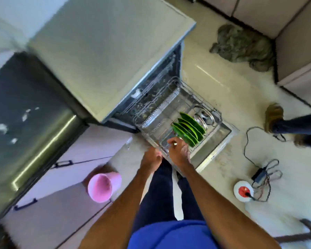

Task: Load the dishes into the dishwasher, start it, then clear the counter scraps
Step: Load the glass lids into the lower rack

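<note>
The right hand (179, 150) reaches down to the near edge of the pulled-out rack (162, 119), fingers bent over the wire right beside the green plates (187, 129). I cannot tell whether it grips the rack, holds something small, or only touches. The left hand (152, 159) hangs just beside it at the rack's near corner, loosely curled and blurred, so what it holds, if anything, is also unclear.

The plates stand on edge in a row in the rack, and a steel lid (204, 117) sits behind them, so loading looks largely done, at least for the lower rack. The rest of the rack is bare wire.

The dishwasher door (221, 141) lies fully open over the floor and the rack is out, so I judge that pushing it in, closing up and starting the machine are all left to do.

The pale surface (106, 56) above the dishwasher looks bare. Whitish bits (2, 128) on the dark area to the left may be the scraps, not yet cleared. A pink bucket (101, 187) stands on the floor nearby.
</note>
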